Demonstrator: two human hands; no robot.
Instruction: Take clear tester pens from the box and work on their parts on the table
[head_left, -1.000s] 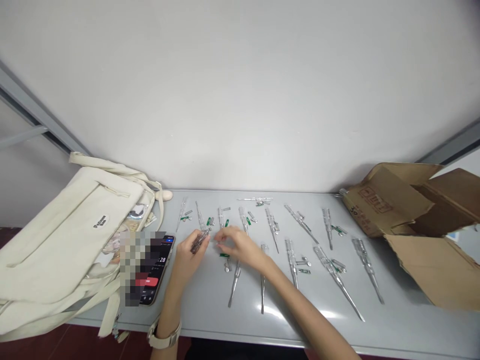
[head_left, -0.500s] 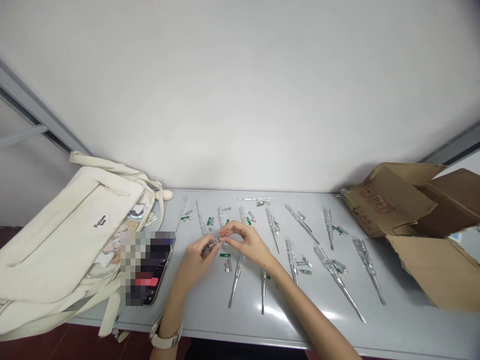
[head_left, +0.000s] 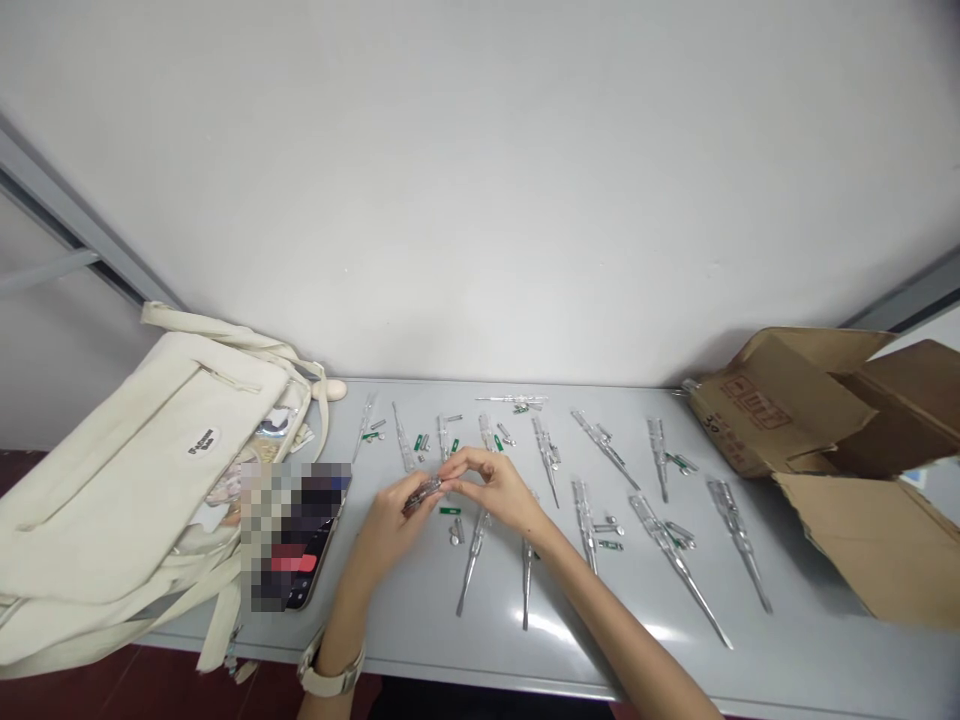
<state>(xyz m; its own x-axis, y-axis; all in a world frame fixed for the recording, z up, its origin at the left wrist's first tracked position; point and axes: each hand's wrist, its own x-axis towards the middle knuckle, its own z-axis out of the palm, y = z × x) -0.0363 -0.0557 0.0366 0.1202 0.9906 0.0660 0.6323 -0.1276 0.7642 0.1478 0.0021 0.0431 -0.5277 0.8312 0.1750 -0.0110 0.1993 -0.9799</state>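
My left hand (head_left: 388, 530) is closed around a clear screwdriver handle (head_left: 422, 492), left of the table's middle. At the right end of that handle, the fingertips of my right hand (head_left: 491, 487) are pinched together and touch it. Whatever small part they may grip is hidden. Around my hands lie several clear-handled screwdrivers, such as one (head_left: 472, 565) below and one (head_left: 585, 520) to the right. Beside them are small green strips (head_left: 450, 511) and little metal cylinders (head_left: 454, 535).
A cream bag (head_left: 142, 450) lies at the left, with a phone (head_left: 319, 540), partly pixelated, beside it. An open cardboard box (head_left: 757, 410) stands at the right, one flap (head_left: 870, 540) spread over the grey table (head_left: 420, 640). A pale wall rises behind.
My right hand's fingers have shifted very slightly down at the handle's end. My left hand keeps its hold, and the things on the table lie as before.
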